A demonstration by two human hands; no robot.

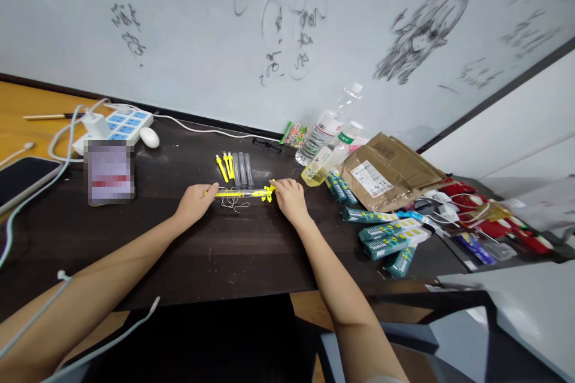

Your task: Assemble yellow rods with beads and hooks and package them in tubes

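Level over the dark table, a thin yellow stick with a clear tube section (242,194) runs between my two hands. My left hand (196,201) is closed round its left end, thumb on top. At the right end, the fingers of my right hand (291,200) pinch the knobbly yellow fitting (269,191). Just behind the stick lie several yellow plastic pieces (227,166) and several clear tubes (243,170), side by side. A tangle of thin white string (231,201) rests on the table below the stick.
At left are a power strip (128,122), a white mouse (150,137), a phone (27,178) and loose cables. Bottles (321,161), a cardboard parcel (390,170) and green packets (390,239) crowd the right. A whiteboard (202,42) stands behind; a chair (404,335) is at front right.
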